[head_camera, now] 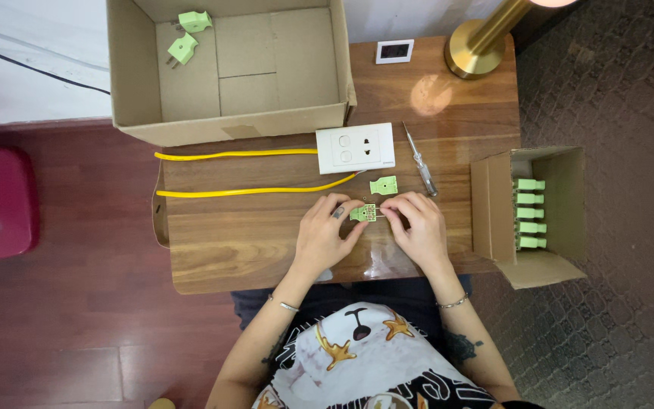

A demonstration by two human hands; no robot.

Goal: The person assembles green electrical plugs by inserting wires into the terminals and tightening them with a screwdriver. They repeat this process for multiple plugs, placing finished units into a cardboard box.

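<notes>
Left hand (pixel 321 235) and right hand (pixel 418 227), palms down, fingers curled, meet over the wooden table (pixel 251 250); both pinch the opened green plug half (pixel 363 213) between fingertips, just below its loose green cover (pixel 384 185).

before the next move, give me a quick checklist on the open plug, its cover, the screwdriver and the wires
1. Open plug half held by both hands, left hand and right hand: ok.
2. Plug cover lies apart on the table, within reach: ok.
3. Screwdriver lies free beside the socket plate: ok.
4. Yellow wires run toward the plug; whether they are seated: cannot tell.
5. Small screws in place: cannot tell.
</notes>
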